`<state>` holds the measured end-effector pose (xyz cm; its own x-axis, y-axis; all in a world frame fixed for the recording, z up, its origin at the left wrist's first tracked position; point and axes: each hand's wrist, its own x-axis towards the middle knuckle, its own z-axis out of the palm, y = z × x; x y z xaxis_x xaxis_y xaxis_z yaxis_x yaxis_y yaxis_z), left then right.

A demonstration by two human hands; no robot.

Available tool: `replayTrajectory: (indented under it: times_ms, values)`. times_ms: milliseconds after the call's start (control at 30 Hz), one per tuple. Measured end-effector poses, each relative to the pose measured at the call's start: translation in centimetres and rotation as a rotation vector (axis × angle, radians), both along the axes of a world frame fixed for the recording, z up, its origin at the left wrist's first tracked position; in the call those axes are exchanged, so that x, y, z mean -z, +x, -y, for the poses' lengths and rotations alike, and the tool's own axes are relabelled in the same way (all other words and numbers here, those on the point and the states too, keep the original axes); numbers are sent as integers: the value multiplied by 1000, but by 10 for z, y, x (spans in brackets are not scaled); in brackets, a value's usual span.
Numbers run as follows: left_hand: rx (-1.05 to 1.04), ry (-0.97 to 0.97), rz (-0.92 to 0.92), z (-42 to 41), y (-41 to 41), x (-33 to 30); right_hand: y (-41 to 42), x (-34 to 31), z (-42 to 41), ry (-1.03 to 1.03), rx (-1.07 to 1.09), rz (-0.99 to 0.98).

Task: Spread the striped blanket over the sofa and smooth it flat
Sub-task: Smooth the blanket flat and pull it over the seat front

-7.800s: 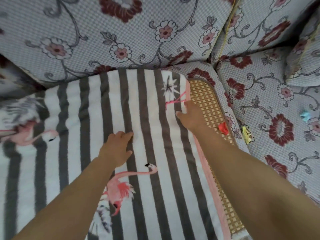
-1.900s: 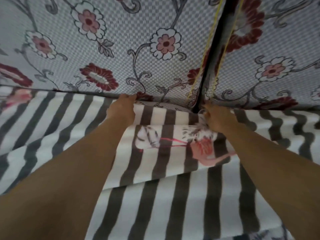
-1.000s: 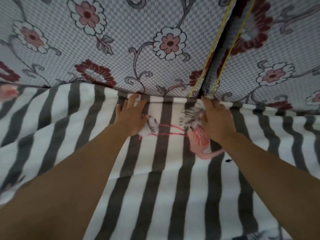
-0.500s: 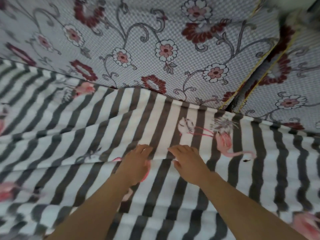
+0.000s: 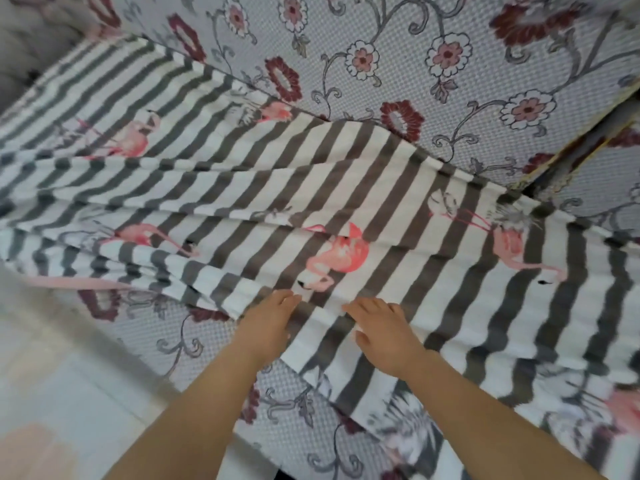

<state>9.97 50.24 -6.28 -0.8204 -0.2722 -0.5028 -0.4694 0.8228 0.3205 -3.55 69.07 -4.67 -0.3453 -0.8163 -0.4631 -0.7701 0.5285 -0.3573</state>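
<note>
The striped blanket (image 5: 398,188), grey and white with pink flamingos, lies across the sofa seat (image 5: 194,334) with long folds running left to right. Its near edge is bunched back at the left, baring the flowered seat cover. My left hand (image 5: 268,323) rests flat at that near edge, fingers apart, just below a flamingo print. My right hand (image 5: 384,336) lies flat on the blanket beside it, fingers spread. Neither hand grips the cloth.
The flowered backrest cushions (image 5: 398,64) rise behind the blanket, with a dark gap (image 5: 540,181) between two of them at the right. Pale floor (image 5: 59,410) shows at the lower left, past the seat's front edge.
Both hands have slid back from the backrest toward the seat's front edge, staying flat on the blanket. The view has swung left, showing more rumpled blanket and the floor.
</note>
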Motion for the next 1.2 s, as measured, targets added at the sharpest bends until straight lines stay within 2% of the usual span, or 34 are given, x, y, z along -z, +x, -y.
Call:
replayTrajectory:
  times_ms: [200,367,567,667,833,933,1033,1100,1200]
  values:
    - [-187,33,-4,-18,71,13,86,16,5,-71,-141,-62]
    - [-242,20,13,3,121,11,142,42,27,24,-157,-132]
    - [-280,-66,19,62,150,18,150,56,73,49,16,-324]
    - [-309,-134,-25,94,145,28,144,65,95,39,56,-394]
    - [-249,-257,27,145,125,53,135,78,124,104,97,-451]
    - [-224,-354,-15,158,118,63,127,72,137,58,166,-368]
    - [-159,-402,-15,170,116,61,122,66,139,0,248,-95]
    - [-164,-299,39,175,127,51,123,60,138,116,224,109]
    - [-39,-89,280,175,162,31,132,53,136,354,95,294]
